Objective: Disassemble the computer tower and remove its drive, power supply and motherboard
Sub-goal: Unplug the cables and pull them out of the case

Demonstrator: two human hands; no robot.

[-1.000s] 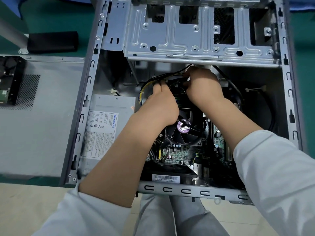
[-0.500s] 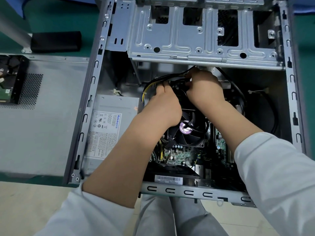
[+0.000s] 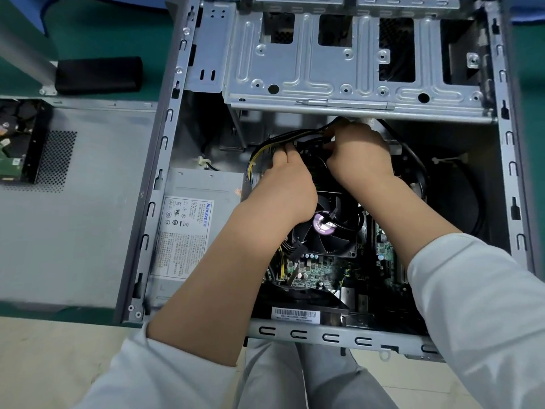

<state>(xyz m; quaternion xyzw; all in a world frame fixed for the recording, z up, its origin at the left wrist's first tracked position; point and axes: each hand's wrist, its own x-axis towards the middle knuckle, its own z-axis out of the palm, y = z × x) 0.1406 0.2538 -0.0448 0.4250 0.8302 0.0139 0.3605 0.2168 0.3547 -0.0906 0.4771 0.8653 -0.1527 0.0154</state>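
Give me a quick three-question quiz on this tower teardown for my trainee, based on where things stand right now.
1. True or false: the power supply has already been lifted out of the tower case.
2. Multiple choice: the left hand and right hand are both working at: A) the cable bundle above the CPU fan; B) the drive cage; C) the side panel.
3. Fill in: the removed hard drive lies on the ____, left of the case.

Key: 1 false; 2 A; 3 side panel.
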